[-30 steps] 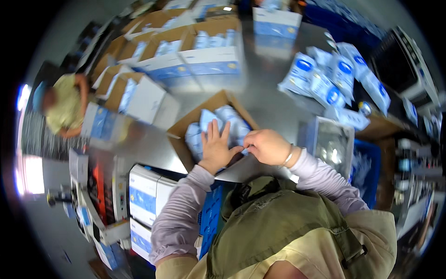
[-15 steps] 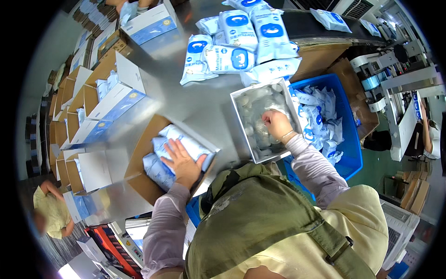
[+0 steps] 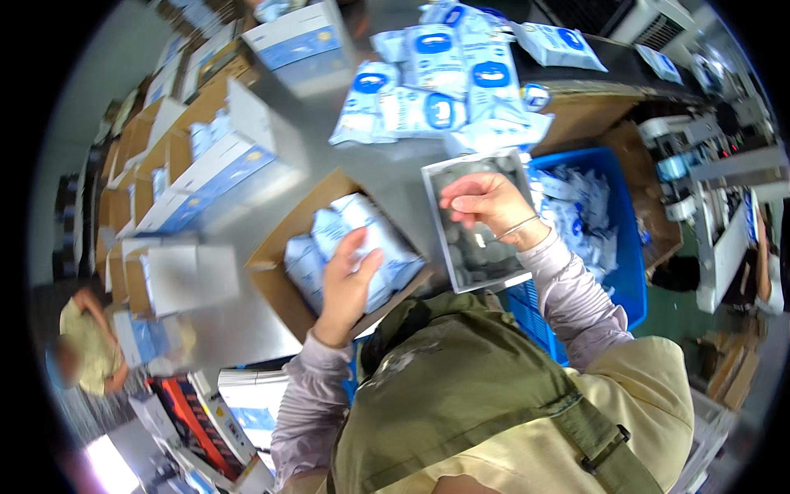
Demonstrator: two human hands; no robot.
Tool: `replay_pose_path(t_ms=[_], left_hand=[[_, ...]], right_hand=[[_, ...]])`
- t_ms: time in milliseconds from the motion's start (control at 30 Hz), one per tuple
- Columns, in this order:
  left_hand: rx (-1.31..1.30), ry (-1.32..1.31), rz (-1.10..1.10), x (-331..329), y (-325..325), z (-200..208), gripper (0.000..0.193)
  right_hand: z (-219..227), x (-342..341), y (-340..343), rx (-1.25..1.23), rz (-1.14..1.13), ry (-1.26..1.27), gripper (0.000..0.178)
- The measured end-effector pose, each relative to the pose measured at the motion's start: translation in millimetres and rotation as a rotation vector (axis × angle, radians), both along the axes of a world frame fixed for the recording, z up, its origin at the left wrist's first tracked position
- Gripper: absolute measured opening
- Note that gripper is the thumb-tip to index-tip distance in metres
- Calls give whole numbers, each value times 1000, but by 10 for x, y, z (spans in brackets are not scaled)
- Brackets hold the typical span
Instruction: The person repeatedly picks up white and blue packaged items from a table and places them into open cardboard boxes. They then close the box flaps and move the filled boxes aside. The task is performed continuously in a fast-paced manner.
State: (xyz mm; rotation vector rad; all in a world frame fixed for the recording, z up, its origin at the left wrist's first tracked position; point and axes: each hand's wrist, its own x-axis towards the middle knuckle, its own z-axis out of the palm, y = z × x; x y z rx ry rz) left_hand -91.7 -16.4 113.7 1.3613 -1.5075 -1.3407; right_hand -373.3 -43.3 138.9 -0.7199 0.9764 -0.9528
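Right now the left hand (image 3: pixel 346 280) lies flat, fingers spread, on the blue-and-white pouches (image 3: pixel 362 243) packed in an open cardboard carton (image 3: pixel 276 284) directly in front of the person. The right hand (image 3: pixel 485 202) hovers over a shallow grey metal tray (image 3: pixel 477 222) just beside the carton, fingers curled loosely downward toward small dark items in it; whether it pinches one I cannot tell. To do this well, the left palm should probably keep the slippery pouches level and pressed so the stack does not slide, while the right picks cleanly from the tray without tipping it, since the tray juts over the table edge.

Both sit on a grey steel table (image 3: pixel 346 165), crowded with a loose heap of filled pouches (image 3: pixel 444 90) at its far side and rows of open blue-and-white boxes (image 3: pixel 222 156) to the left. A blue plastic crate (image 3: pixel 621 247) of more pouches stands on the right, below the table. Another person (image 3: pixel 86 350) works at lower left, machinery at far right.
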Motion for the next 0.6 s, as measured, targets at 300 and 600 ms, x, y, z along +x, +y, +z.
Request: replay_pose_path(t_ms=[300,600], left_hand=[[434,441,337,474,301,43,60],[-435,-617,804,1845,1271,26,36]], right_hand=[[-27,1470,18,-634,519,602,47],[-488,714,-196,-342,160,742,58]])
